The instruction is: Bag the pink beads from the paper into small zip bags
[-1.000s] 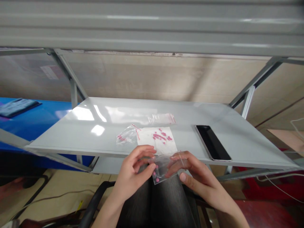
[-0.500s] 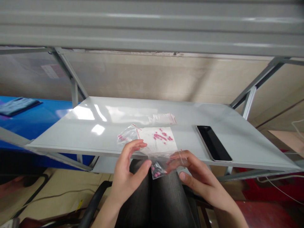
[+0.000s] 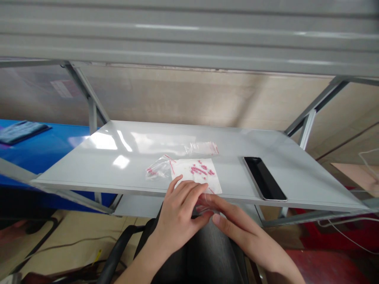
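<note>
Clear plastic bag [image 3: 204, 206]: light, soft, slippery, best held by its edge. Mostly hidden, apparently pinched between the curled left hand [image 3: 177, 213] and the near-flat right hand [image 3: 237, 225], just below the paper [image 3: 213, 186] of pink pills [image 3: 198, 169] on the surface [image 3: 74, 169].

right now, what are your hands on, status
Left hand, right hand together on clear plastic bag; pink pills on white paper just ahead; black phone off to the right.
</note>
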Tool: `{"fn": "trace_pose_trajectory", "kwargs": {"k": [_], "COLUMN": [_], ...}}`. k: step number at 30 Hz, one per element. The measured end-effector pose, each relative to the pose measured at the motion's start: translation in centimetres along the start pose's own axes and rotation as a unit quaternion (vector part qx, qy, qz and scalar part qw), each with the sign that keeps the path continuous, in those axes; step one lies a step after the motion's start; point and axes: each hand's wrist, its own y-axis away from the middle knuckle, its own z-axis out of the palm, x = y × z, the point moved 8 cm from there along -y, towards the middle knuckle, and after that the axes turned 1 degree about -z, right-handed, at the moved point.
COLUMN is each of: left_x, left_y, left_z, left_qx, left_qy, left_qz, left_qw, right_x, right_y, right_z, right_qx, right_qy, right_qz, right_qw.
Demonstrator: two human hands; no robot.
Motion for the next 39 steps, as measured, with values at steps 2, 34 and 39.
{"fn": "trace_pose_trajectory", "kwargs": {"k": [2, 34, 39], "left_x": [-0.1, -8.9, -11.4], "left_y": [0.2, -1.8, -5.0], "left_z": [0.1, -2.0, 0.0], "left_qx": [0.007, -0.017, -0.103], "left_qy": [0.016, 0.185, 0.047], "left_qz": [0.001, -0.154, -0.109], "left_qw": [1.0, 0.97, 0.988], "right_x": [0.3, 0.2, 5.0], "right_y": [0.1, -2.2, -6.7], "right_z": [0.0, -4.2, -7.2], "right_qx": [0.005, 0.162, 0.305], "right_qy": [-0.012, -0.326, -0.259], "right_qz": [0.011, -0.09, -0.088], "right_qw": [1.0, 0.927, 0.912]}}
